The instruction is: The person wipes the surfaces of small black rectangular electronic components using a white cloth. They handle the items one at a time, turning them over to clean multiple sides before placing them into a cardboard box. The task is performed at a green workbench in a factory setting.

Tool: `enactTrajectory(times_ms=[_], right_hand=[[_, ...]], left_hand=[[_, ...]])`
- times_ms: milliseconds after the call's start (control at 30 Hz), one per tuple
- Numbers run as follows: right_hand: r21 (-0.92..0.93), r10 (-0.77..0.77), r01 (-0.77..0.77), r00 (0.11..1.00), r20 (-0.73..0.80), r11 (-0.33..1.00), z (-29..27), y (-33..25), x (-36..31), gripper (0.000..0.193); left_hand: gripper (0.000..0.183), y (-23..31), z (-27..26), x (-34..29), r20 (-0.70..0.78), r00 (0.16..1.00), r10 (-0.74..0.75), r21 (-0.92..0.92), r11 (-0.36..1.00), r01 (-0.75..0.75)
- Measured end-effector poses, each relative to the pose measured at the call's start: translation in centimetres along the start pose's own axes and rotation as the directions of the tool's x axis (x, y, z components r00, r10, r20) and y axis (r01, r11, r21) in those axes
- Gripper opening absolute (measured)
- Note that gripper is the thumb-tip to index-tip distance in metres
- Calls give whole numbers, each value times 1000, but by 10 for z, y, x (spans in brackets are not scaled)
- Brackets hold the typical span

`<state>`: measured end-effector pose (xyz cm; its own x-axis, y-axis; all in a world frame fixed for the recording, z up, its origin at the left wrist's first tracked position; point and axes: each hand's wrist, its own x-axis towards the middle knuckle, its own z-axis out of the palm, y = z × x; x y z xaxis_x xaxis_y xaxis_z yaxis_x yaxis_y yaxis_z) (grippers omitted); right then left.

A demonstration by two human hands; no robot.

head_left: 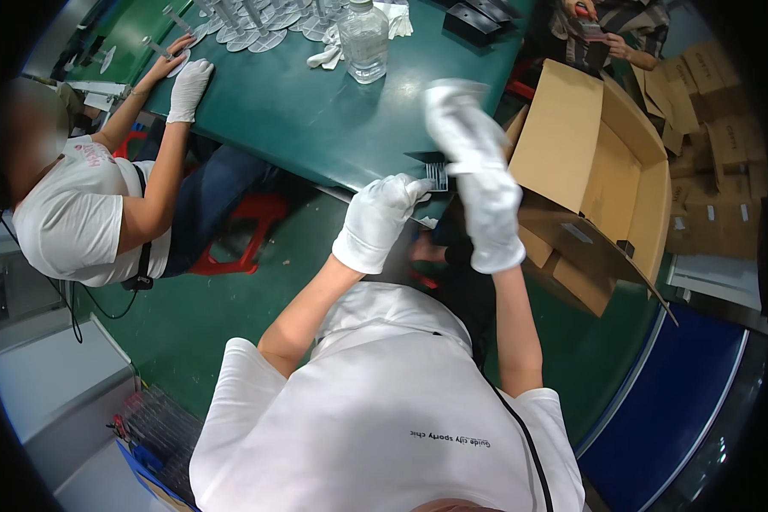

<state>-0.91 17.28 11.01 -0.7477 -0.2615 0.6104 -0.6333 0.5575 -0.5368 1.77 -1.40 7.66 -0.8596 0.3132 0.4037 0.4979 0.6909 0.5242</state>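
Observation:
My left hand (381,215), in a white glove, is closed with thumb and fingertips on the near left edge of a small black slotted part (436,177). Pale parallel bars show across the part, which is at the table's near edge. To its right is my right hand (485,192), also gloved and blurred by motion. A white cloth (461,115) seems to extend from its fingers over the table; the fingers themselves are smeared.
On the green table (316,124) stand a clear plastic bottle (363,43), a crumpled white cloth (324,58), black boxes (472,26) and several clear stemmed discs (256,38). An open carton (563,141) is at right. A co-worker (85,200) sits left; another person (614,38) works far right.

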Motion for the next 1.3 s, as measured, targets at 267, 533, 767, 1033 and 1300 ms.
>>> enactTrajectory(times_ms=[267, 533, 767, 1033, 1300], right_hand=[[-15, -37, 41, 980, 197, 999, -1, 19, 7, 27], [-249, 183, -122, 954, 240, 961, -20, -6, -7, 36], [468, 630, -680, 721, 287, 565, -46, -11, -25, 49], [759, 860, -575, 509, 40, 306, -38, 66, -139, 48], [878, 750, -305, 462, 474, -368, -2, 27, -125, 76]], left_hand=[[15, 4, 13, 16, 15, 989, -146, -302, 943, 144], [43, 2, 1, 22, 4, 995, 101, -351, 932, -94], [30, -1, 8, 1, -2, 997, -74, -530, 846, 62], [14, -95, -9, -4, -348, 684, -641, -777, 606, 172], [35, -155, -33, 11, -589, 756, -287, 336, 763, 552]])
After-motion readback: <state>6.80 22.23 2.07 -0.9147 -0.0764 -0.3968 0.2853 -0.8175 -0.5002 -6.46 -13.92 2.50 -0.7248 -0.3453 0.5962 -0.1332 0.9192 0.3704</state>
